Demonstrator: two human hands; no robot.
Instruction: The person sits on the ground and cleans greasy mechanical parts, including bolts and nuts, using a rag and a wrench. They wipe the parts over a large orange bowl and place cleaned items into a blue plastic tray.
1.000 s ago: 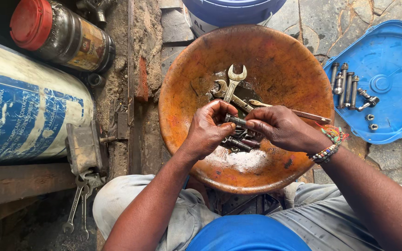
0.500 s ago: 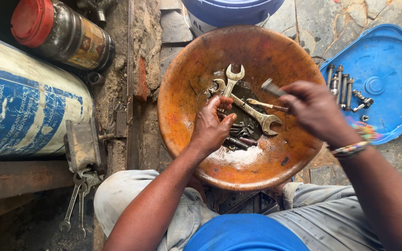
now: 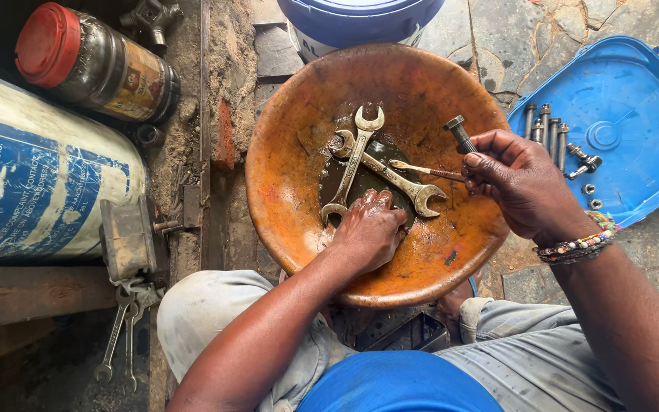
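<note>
A rusty orange metal basin lies on the ground between my knees, with dark oily liquid in its bottom. Two crossed open-ended spanners lie in it. My left hand rests low in the basin, fingers dipped into the dark liquid near the spanners. My right hand is raised over the basin's right rim and pinches a dark bolt upright, together with a thin brush that points left.
A blue plastic lid at right holds several bolts and small nuts. A blue bucket stands behind the basin. At left lie a blue-and-white cylinder, a red-capped jar and spanners on the ground.
My right hand has lifted the bolt out of the basin toward its right rim. My left hand has stayed low in the basin. The two spanners now lie uncovered.
</note>
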